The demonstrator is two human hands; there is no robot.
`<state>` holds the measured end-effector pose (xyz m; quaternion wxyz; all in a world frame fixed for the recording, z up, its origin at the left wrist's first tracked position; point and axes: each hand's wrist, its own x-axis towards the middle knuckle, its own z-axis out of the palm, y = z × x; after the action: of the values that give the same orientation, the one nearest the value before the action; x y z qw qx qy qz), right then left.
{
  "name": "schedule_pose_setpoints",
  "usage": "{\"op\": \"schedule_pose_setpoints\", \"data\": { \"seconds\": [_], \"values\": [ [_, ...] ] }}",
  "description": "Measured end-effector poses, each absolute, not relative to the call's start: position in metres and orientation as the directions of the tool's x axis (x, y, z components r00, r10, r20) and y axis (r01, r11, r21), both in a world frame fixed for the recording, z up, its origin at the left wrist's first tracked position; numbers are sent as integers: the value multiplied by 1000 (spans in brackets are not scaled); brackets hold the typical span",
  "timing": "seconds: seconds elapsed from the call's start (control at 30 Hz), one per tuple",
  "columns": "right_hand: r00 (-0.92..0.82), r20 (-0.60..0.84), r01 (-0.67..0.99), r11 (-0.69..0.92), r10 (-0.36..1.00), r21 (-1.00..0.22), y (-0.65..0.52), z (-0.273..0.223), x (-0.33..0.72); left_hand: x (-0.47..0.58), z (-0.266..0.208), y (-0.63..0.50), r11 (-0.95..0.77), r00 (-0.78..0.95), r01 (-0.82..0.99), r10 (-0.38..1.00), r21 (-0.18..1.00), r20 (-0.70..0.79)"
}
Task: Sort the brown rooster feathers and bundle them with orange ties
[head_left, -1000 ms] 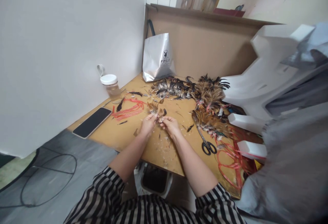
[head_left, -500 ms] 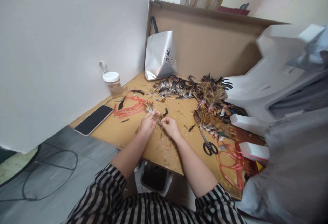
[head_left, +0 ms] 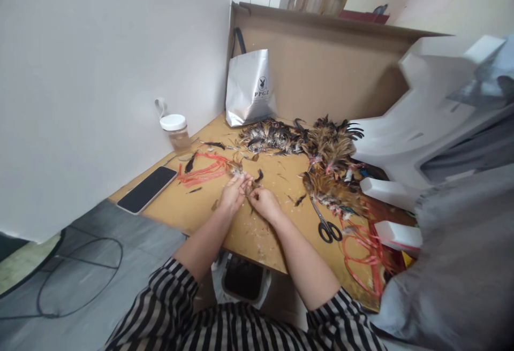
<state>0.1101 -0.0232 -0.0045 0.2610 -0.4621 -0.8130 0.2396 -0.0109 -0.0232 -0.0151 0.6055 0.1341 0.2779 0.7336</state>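
Observation:
My left hand (head_left: 232, 192) pinches a small bunch of brown and white feathers (head_left: 234, 168), whose tips stick out past the fingers. Close beside it, my right hand (head_left: 263, 201) is closed, with brown feather bits showing at its fingertips; their exact form is too small to make out. Red plastic strips (head_left: 204, 173) lie just left of the bunch. A curled dark feather (head_left: 259, 176) rests beyond my right hand. To the right, black-handled scissors (head_left: 328, 229) lie with their blades against a heap of brown feathers (head_left: 333, 193).
Grey and brown feather piles (head_left: 273, 136) run along the back, below a silver bag (head_left: 249, 91). A lidded jar (head_left: 175, 129) and a phone (head_left: 148, 189) sit at the left edge. Red strip coils (head_left: 363, 257), white foam pieces (head_left: 397, 236) and grey cloth (head_left: 453, 244) crowd the right.
My right hand has moved slightly left, closer to my left hand. The feather bunch stays in my left hand, and the things on the table have not moved.

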Motion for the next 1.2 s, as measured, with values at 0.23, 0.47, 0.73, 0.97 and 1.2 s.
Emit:
{"op": "schedule_pose_setpoints", "data": {
  "seconds": [0.23, 0.47, 0.73, 0.97, 1.2],
  "values": [
    [-334, -146, -64, -177, 931, -982, -9, 1, 121, -13, -15, -27, -43, -185, -789, 968, 613, -170],
    [-354, -161, -376, -297, 921, -878, -3, 6, 128, -8, -10, -39, 159, 70, -573, 987, 804, -146],
    [-182, -47, -322, -105, 982, -941, -7, 6, 122, -8, -10, -42, 228, 209, -440, 967, 869, -148],
    [-114, 49, -244, 20, 992, -970, -12, 8, 117, -7, -13, -42, 248, 233, -474, 961, 845, -151],
    [-93, 143, -156, 128, 985, -979, -11, 4, 118, -7, -13, -41, 290, 269, -511, 948, 810, -170]
  ]
}}
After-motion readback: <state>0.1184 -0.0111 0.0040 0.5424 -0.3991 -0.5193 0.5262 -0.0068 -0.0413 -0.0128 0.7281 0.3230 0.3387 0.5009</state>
